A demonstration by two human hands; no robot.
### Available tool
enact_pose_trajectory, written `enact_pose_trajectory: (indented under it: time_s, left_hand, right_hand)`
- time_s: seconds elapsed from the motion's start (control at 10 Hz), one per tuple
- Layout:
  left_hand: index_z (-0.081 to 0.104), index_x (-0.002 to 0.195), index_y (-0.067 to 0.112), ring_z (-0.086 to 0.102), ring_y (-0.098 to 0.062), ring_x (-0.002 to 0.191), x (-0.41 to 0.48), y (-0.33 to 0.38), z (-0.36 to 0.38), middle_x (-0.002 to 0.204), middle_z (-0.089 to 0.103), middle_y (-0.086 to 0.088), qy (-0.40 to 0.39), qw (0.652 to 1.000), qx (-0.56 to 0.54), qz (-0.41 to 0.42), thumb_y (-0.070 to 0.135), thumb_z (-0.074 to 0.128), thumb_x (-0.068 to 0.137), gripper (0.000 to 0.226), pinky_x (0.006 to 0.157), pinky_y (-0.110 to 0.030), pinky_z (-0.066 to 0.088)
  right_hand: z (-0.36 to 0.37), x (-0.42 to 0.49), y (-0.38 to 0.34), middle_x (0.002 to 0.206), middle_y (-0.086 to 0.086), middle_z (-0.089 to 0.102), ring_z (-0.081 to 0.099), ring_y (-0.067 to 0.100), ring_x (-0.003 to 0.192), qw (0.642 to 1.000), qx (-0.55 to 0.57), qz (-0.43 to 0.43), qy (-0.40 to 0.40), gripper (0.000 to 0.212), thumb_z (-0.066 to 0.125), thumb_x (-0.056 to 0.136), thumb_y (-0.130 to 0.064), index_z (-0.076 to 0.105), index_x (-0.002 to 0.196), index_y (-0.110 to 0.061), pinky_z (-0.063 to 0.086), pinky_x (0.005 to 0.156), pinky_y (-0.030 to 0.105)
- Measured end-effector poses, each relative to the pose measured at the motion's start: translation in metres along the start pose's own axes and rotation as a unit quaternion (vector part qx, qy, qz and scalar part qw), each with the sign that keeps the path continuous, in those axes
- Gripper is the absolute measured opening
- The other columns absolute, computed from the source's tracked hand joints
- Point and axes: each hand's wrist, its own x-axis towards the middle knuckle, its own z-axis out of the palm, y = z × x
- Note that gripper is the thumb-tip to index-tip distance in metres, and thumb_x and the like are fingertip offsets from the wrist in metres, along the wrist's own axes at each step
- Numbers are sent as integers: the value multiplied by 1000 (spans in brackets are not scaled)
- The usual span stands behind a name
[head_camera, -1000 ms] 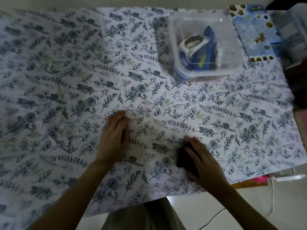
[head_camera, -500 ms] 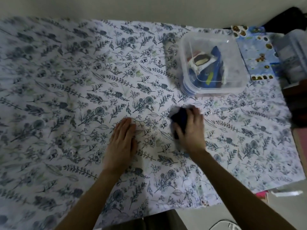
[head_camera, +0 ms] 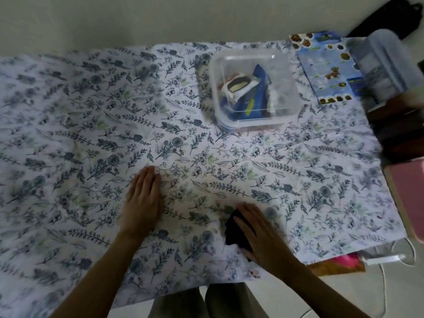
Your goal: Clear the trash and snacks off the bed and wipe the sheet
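Note:
A white sheet [head_camera: 91, 138] with a blue leaf print covers the bed. My left hand [head_camera: 143, 199] lies flat on it, fingers together, palm down, holding nothing. My right hand [head_camera: 259, 232] presses a dark cloth [head_camera: 234, 229] against the sheet near the bed's front edge; most of the cloth is hidden under the palm. A clear plastic box [head_camera: 254, 65] stands at the back right of the bed, with snack packets [head_camera: 247, 95] inside, blue and white ones among them.
A blue patterned pillow or cover [head_camera: 330, 72] lies at the bed's far right corner beside a translucent container [head_camera: 380, 63]. Dark furniture [head_camera: 399, 129] and a pink item [head_camera: 410, 193] stand right of the bed. A white cable and plug [head_camera: 385, 259] lie on the floor.
My right hand has drawn the dark cloth back from near the plastic box toward the front edge of the bed. My left hand has stayed flat in place.

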Motion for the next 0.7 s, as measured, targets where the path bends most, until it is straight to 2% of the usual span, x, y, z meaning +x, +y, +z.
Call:
enact_pose_trajectory:
  time_s: [0.1,0.2,0.3,0.4,0.5,0.6,0.7]
  left_hand:
    - [32,142,-5,28,-34,143,0,11,-5,150,33,-26,-7,1000,19,-15,30,26,93,60,121,-37,2]
    - [38,139,-6,40,-38,136,2,38,-18,144,43,-27,-13,999,5,-46,28,24,91,60,118,-49,26]
    - [41,138,-4,45,-37,132,6,65,-28,141,47,-24,-11,998,-24,-51,29,24,93,58,113,-51,34]
    - [43,137,-2,49,-37,128,12,107,-39,139,49,-22,-4,995,-69,-75,20,41,96,47,109,-47,39]
    - [45,135,-3,48,-36,130,21,130,-52,139,50,-23,1,992,-92,-85,14,48,94,45,109,-45,38]
    - [40,140,-1,38,-32,139,39,149,-79,147,42,-20,23,992,-94,-86,17,42,96,47,117,-40,28]
    - [31,145,3,27,-28,145,48,148,-99,155,31,-16,24,993,-86,-77,22,35,99,51,120,-37,17]
  right_hand:
    - [-9,-17,36,149,17,33,30,36,138,996,41,69,50,75,62,78,-42,37,139,-7,37,108,55]
    - [-29,-39,109,148,17,34,34,37,134,974,72,197,84,67,60,83,-34,38,139,-5,33,111,52]
    - [-39,-54,161,145,18,37,38,40,131,960,62,258,91,62,57,85,-32,37,137,-5,32,109,57]
    - [-52,-67,216,144,19,41,34,40,135,936,58,342,68,66,50,84,-42,37,137,-5,27,109,62]
    - [-61,-70,231,150,18,34,23,37,142,938,41,341,51,75,42,85,-56,31,141,-7,16,114,61]
    - [-86,-39,209,158,14,19,9,28,147,954,76,283,57,98,19,79,-79,18,149,-10,2,119,51]
    - [-110,-9,179,159,14,15,4,24,148,977,82,192,37,114,-8,68,-84,13,150,-7,2,120,47]
